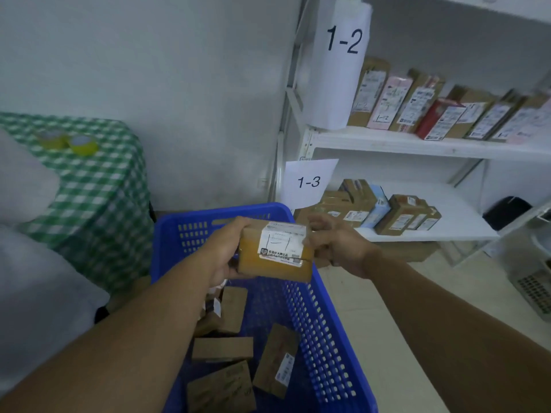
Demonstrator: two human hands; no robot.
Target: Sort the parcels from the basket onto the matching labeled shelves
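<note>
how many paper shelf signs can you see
2: the 1-2 sign by the upper shelf, the 1-3 sign by the lower shelf. Others may lie outside the frame.

Sticker print: small type on white sticker (281,241) of brown cardboard parcel (274,265), centre, too blurred to read.
Parcel ends: covered by left hand (226,254) and right hand (337,245).
Blue slotted plastic basket (322,323): near end cut by bottom edge.
Loose brown boxes (222,348): some partly under left forearm (167,323).
Row of upright cardboard parcels (417,105), upper right: runs off right edge.
Black rounded object (507,211), right middle: unidentifiable.
</note>
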